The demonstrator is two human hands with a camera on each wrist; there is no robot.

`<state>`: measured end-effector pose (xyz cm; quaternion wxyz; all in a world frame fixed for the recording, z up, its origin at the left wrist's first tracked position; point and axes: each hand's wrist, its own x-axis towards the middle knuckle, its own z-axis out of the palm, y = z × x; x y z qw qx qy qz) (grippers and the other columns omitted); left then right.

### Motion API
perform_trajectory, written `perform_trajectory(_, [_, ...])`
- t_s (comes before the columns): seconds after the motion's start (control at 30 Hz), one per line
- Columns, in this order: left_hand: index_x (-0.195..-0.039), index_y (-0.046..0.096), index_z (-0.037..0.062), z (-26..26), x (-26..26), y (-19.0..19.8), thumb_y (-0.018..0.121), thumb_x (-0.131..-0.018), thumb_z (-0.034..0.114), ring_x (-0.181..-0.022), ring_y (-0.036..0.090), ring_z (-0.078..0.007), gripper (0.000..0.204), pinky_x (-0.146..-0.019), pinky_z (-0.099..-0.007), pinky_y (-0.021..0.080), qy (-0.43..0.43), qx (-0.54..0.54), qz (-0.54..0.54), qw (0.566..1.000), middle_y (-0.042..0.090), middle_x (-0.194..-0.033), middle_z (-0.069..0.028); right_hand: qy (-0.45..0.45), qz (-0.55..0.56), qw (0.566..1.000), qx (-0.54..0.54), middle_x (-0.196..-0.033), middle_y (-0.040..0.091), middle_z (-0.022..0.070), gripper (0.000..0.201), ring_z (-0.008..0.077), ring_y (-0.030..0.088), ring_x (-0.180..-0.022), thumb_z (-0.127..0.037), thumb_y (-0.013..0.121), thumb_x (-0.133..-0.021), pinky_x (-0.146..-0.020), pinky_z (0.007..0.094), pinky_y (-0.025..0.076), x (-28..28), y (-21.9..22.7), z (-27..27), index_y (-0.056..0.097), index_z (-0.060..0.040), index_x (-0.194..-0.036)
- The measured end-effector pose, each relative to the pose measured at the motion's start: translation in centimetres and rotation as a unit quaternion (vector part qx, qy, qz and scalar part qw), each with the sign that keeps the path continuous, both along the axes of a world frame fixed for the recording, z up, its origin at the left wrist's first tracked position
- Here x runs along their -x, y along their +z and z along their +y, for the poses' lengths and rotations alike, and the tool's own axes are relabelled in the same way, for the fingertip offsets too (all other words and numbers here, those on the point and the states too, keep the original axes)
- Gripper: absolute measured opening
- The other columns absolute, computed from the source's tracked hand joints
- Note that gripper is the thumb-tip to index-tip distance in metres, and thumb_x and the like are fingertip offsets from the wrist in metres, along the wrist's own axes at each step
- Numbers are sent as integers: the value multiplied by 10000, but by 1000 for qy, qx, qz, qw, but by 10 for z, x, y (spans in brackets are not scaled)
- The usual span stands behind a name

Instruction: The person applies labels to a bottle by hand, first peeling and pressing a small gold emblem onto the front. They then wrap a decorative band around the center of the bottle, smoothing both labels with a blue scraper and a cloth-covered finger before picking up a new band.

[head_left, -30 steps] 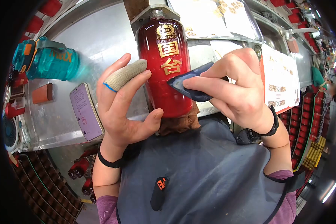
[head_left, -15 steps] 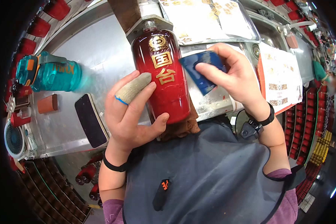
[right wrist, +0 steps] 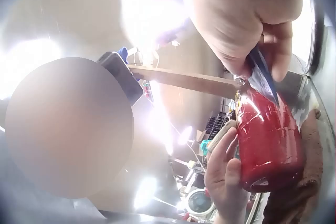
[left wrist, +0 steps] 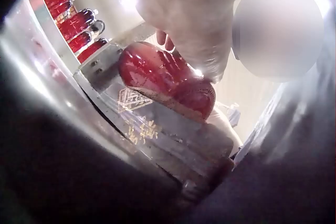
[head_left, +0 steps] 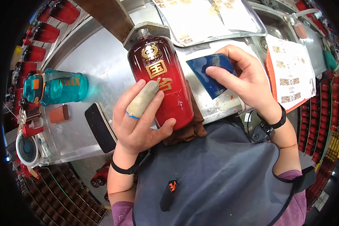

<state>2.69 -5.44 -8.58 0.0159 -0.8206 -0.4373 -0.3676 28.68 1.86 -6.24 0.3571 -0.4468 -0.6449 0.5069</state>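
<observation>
A red bottle [head_left: 175, 103], dark toward its neck, lies face up with gold characters [head_left: 156, 69] and a gold emblem on its front. My left hand [head_left: 133, 126] rests along its left side with fingers extended, one in a beige finger cot [head_left: 144, 98] that overlaps the lower character. My right hand [head_left: 250, 81] pinches a flat blue scraper [head_left: 201, 69], thumb on its face, beside the bottle's right side in the head view. The right wrist view shows the scraper [right wrist: 261, 77] edge-on near the bottle [right wrist: 270, 153].
A brown cloth [head_left: 190, 133] lies under the bottle's base, and a metal rest [head_left: 157, 31] supports its neck. Left are a teal water bottle [head_left: 66, 86], a phone [head_left: 100, 126] and a small fan [head_left: 27, 148]. Decal sheets [head_left: 194, 20] lie on a tray behind; another printed sheet [head_left: 290, 67] stands right.
The scraper has come off the bottle's front to its right and flattened from its bend. My left fingers now overlap the lower character. The phone's screen has gone dark. The head view has shifted.
</observation>
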Motion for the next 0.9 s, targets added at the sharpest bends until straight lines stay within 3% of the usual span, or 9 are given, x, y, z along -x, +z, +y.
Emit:
perform_trajectory(0.23, [-1182, 721, 84, 16, -4, 25, 647, -870, 335, -1259, 543, -357, 408, -1020, -484, 486, -48, 57, 110, 991, 639, -1293, -85, 34, 35, 998, 26, -866, 645, -16, 259, 26, 581, -742, -120, 755, -881, -640, 207, 492, 6, 5, 9, 644, -12, -1089])
perform_trajectory(0.37, [-1188, 711, 79, 13, 1, 18, 675, -863, 391, -1292, 519, -366, 452, -1024, -493, 483, -53, 77, 109, 990, 631, -1301, -101, 21, 19, 997, -69, -884, 651, 1, 276, 73, 591, -751, -77, 754, -843, -660, 243, 488, 13, 15, 19, 669, -54, -1105])
perform_trajectory(0.43, [-1185, 699, 53, 3, 3, 2, 713, -829, 488, -1313, 506, -377, 562, -1015, -501, 492, -66, 80, 28, 994, 627, -1302, -119, 103, -195, 895, -388, -929, 664, 29, 334, 179, 609, -807, 27, 747, -735, -717, 303, 480, 18, 30, 22, 720, -82, -1050])
perform_trajectory(0.5, [-1252, 612, -52, -8, 9, -13, 843, -689, 514, -1285, 531, -425, 831, -995, -482, 507, -45, 79, -36, 995, 581, -1329, -247, 141, -178, 854, -468, -937, 653, 9, 412, 208, 554, -826, -19, 727, -592, -715, 344, 460, 28, 23, 15, 770, -133, -986])
perform_trajectory(0.63, [-1427, 414, -71, -22, 12, -33, 892, -648, 460, -1275, 526, -456, 1056, -991, -450, 509, 10, 135, -95, 986, 457, -1431, -317, 252, -132, 835, -471, -921, 627, 37, 249, 242, 582, -804, -140, 698, -708, -698, 357, 480, 35, 29, 14, 715, -108, -954])
perform_trajectory(0.7, [-1469, 353, -68, -27, 10, -42, 895, -652, 439, -1276, 524, -458, 1104, -988, -441, 512, 19, 156, -100, 983, 415, -1465, -326, 289, -151, 904, -278, -921, 643, 63, 202, 253, 598, -804, -128, 731, -753, -688, 356, 487, 40, 40, 22, 711, -94, -951])
perform_trajectory(0.77, [-1491, 324, -65, -27, 7, -52, 893, -668, 402, -1283, 521, -451, 1104, -984, -429, 514, 32, 155, -106, 982, 384, -1487, -325, 172, -132, 950, -226, -816, 616, 80, 199, 266, 581, -734, -138, 752, -792, -665, 359, 480, 43, 34, 40, 721, -99, -985])
perform_trajectory(0.83, [-1490, 333, -61, -27, 10, -57, 890, -670, 340, -1292, 518, -439, 1070, -983, -432, 514, 25, 164, -124, 978, 379, -1493, -323, 135, -227, 869, -419, -837, 611, 54, 253, 225, 564, -715, -129, 751, -739, -643, 346, 470, 45, 46, 41, 723, -85, -987])
perform_trajectory(0.9, [-1473, 351, -95, -26, 11, -54, 903, -647, 380, -992, 675, -357, 1102, -803, -384, 552, 44, 119, -65, 990, 587, -1322, -245, 250, -192, 794, -520, -864, 593, 32, 320, 192, 546, -718, -121, 721, -672, -634, 325, 461, 43, 28, 23, 726, -71, -988])
